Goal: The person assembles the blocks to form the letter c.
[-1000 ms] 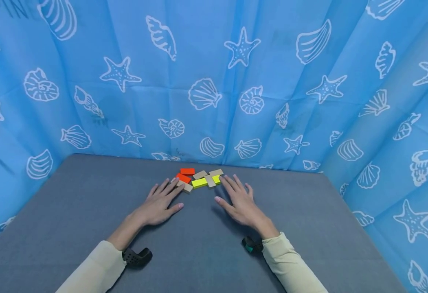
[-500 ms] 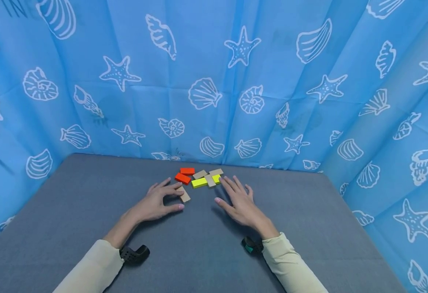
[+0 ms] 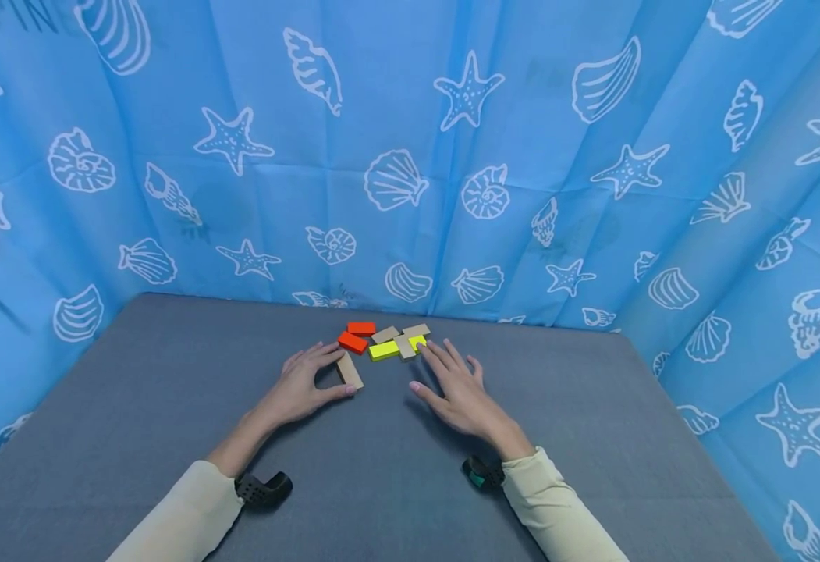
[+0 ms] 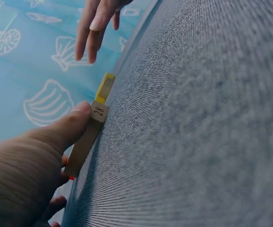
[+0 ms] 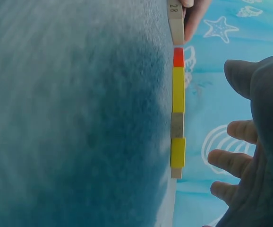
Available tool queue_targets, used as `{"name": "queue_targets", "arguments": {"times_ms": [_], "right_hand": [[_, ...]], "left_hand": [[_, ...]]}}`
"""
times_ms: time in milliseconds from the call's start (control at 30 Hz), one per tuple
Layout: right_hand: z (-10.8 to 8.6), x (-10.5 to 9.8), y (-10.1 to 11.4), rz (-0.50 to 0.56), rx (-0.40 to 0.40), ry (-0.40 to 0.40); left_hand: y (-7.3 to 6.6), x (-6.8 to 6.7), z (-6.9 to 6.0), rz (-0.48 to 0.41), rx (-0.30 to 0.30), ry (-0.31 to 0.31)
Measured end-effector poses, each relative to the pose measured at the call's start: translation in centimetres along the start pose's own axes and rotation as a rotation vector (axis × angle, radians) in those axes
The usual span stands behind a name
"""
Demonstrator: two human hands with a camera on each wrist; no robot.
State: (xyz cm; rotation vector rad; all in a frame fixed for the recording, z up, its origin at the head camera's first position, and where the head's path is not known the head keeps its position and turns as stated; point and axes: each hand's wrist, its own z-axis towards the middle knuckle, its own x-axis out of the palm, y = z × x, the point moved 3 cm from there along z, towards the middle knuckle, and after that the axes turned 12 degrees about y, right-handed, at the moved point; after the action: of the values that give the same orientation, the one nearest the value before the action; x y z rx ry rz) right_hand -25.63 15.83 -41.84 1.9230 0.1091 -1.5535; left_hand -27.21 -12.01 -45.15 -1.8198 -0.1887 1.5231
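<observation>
The left hand [image 3: 300, 388] grips a plain wooden block [image 3: 349, 371] lengthwise, thumb at its near end and fingers at its far end. In the left wrist view the thumb touches the end of this block [image 4: 83, 146], which is marked 28. Fingers spread, the right hand [image 3: 462, 394] is beside the right end of the block group, near a yellow block [image 3: 417, 342]; whether it touches is unclear. Two red blocks [image 3: 353, 342], another yellow block [image 3: 384, 350] and several plain wooden blocks [image 3: 405, 346] lie close together just beyond the hands.
A grey cloth-covered table [image 3: 381, 484] extends under both arms. Behind it and along the right side hangs a blue curtain [image 3: 410, 117] with white shell and starfish prints. Each wrist carries a black device [image 3: 264, 490].
The plain wooden block has come away from the red block towards the person and turned more lengthwise; the left thumb and fingers have closed on its ends. The right hand has barely moved.
</observation>
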Motion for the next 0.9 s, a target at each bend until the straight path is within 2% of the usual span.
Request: {"name": "queue_targets", "arguments": {"times_ms": [167,400,500,633,767,900], "right_hand": [[0.9,0.0,0.6,-0.015,-0.017,0.016],[4.2,-0.7,1.3,-0.069,-0.059,-0.04],[5.6,-0.8,1.5,-0.074,-0.059,-0.036],[7.1,-0.6,1.9,-0.133,-0.05,0.011],[7.7,-0.4,2.3,-0.204,-0.044,0.041],[7.8,-0.3,2.8,-0.221,-0.041,0.012]], "left_hand": [[0.3,-0.3,-0.1,-0.066,-0.01,0.035],[1.0,-1.4,-0.5,-0.167,-0.035,0.154],[1.4,-1.9,-0.6,-0.201,-0.002,0.203],[1.7,-2.4,-0.9,-0.213,0.048,0.263],[1.8,-2.8,-1.1,-0.215,0.074,0.315],[2.0,-3.0,-1.3,-0.227,0.096,0.341]]}}
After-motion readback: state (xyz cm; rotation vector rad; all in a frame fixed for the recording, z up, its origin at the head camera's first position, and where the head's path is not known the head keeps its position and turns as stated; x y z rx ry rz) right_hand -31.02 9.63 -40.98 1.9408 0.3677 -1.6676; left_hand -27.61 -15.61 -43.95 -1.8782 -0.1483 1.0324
